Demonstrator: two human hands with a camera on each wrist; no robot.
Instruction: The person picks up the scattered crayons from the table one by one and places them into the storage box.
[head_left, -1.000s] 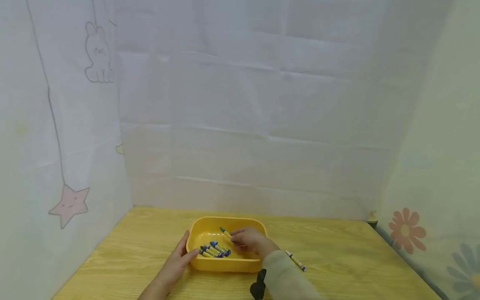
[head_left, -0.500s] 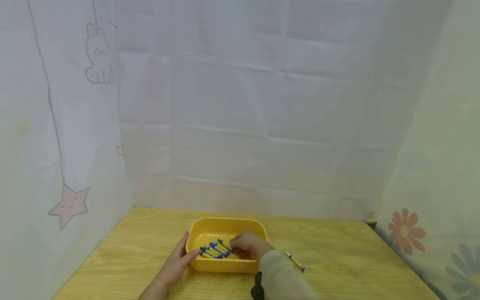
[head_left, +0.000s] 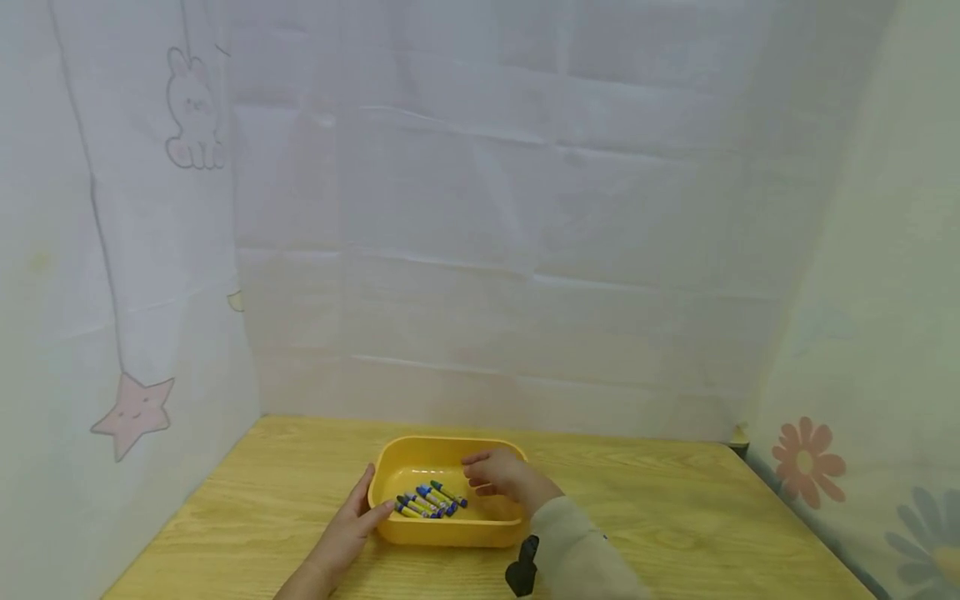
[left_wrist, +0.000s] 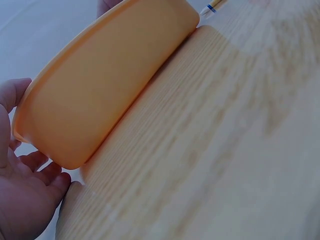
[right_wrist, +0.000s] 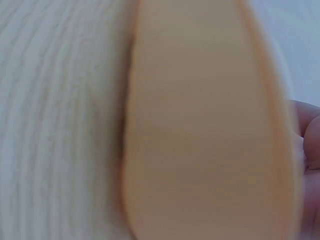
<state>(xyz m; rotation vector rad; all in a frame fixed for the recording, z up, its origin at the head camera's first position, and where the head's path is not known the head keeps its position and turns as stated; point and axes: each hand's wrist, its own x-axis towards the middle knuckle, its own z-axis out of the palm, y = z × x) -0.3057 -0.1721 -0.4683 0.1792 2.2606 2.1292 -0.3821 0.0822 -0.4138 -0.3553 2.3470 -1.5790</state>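
Observation:
A yellow plastic tub [head_left: 450,533] stands on the table, with several crayons [head_left: 431,500] in yellow wrappers lying side by side on its floor. My left hand [head_left: 348,525] grips the tub's left side, thumb over the rim and fingers on the outer wall, as the left wrist view also shows. Over the tub's right part hovers my right hand [head_left: 504,477], holding nothing, its fingers loosely bent and apart from the crayons. In the right wrist view the tub's blurred wall [right_wrist: 210,125] covers most of the picture, and only part of the right hand [right_wrist: 311,145] shows.
The wood-grain table [head_left: 675,517] extends to both sides of the tub. One more crayon [left_wrist: 214,6] lies on it to the right, almost hidden behind the right sleeve in the head view. Printed cloth [head_left: 480,250] hangs around the back and sides.
My right hand lowered a green-tipped crayon into the tub beside the others and let go. It has since risen and drawn slightly right. The left hand keeps its grip on the tub.

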